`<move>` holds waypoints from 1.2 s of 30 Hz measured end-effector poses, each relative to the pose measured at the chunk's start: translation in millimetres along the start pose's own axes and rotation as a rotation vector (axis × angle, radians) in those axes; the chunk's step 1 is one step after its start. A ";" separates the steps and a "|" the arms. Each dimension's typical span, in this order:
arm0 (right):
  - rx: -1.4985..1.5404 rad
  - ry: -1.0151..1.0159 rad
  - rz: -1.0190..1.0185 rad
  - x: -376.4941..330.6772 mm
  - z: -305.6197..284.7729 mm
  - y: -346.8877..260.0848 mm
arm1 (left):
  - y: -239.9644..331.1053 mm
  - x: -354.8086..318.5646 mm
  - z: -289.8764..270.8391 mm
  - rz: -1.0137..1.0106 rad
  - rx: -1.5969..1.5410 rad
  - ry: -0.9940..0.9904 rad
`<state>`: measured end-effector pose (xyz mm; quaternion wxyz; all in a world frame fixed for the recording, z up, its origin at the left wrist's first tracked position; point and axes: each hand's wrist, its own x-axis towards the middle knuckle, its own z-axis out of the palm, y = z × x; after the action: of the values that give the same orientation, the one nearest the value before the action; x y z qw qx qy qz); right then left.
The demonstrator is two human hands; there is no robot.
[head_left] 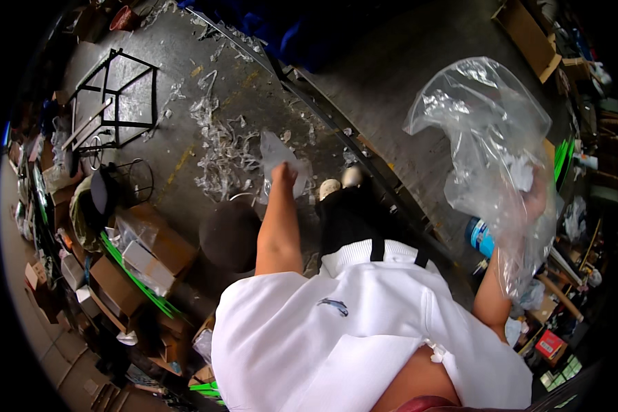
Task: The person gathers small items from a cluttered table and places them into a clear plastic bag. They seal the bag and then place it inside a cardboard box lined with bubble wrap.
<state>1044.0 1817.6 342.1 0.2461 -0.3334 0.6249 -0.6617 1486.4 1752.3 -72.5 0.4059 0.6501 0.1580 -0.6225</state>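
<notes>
My left hand (283, 175) reaches forward with its fingers closed on a cloudy, translucent piece of plastic film (276, 147), which spreads out around the fist. Out to the right, a large clear plastic bag (484, 130) billows up and drapes down over my right forearm. Through its film my right hand (534, 200) shows blurred, with the fingers seemingly curled on the plastic. Whether that hand is inside the bag or behind it, I cannot tell. A small whitish patch (522, 173) shows in the folds beside the fingers.
Shredded plastic strips (216, 137) litter the floor ahead. A dark metal rail (336, 127) runs diagonally past my shoes (329, 187). A round dark stool (230, 235) stands left, near cardboard boxes (165, 240) and a black metal frame (117, 96). A blue-labelled container (479, 237) is right.
</notes>
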 end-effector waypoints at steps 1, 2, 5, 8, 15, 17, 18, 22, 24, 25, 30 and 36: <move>-0.041 -0.003 0.034 0.7 -4.8 0.6 | -11.0 14.9 31.8 -0.013 -0.018 -0.033; -0.091 0.002 0.069 1.5 -10.1 4.0 | -16.6 9.8 80.6 0.015 0.001 -0.105; -0.631 -0.024 -0.053 -2.4 -24.3 -2.9 | -30.0 -34.9 214.7 0.186 -0.128 -0.802; -0.532 -0.066 -0.032 -7.7 -33.0 -1.5 | -25.2 -67.7 280.9 0.054 -0.313 -0.751; -0.015 -0.290 0.308 -6.1 -23.5 10.4 | -54.5 -99.5 163.0 0.224 -0.263 -0.222; 0.216 -0.429 0.482 -3.7 -6.0 21.9 | -43.9 -159.6 117.6 0.464 -0.223 -0.351; 0.328 -0.499 0.574 -3.6 4.0 28.0 | -34.8 -199.4 103.0 0.507 -0.149 -0.403; 0.686 -0.840 0.899 -2.8 62.5 47.7 | 8.6 -306.4 81.1 0.989 0.225 -0.780; 0.768 -0.992 0.982 -1.1 94.8 51.7 | 31.4 -330.1 76.0 1.039 0.269 -0.695; 0.767 -1.059 0.974 2.4 109.6 51.4 | 44.2 -337.4 68.2 1.010 0.349 -0.636; 0.300 -1.349 0.317 27.1 173.9 -2.3 | 113.1 -381.0 16.8 1.422 0.344 -0.399; 0.053 -1.466 -0.530 29.4 243.8 -84.3 | 174.0 -458.3 -20.2 1.768 0.710 -0.397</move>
<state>1214.9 1642.5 428.8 0.4376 -0.8179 0.1863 -0.3238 1543.7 1796.5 412.8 0.5267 0.5019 -0.6554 -0.2028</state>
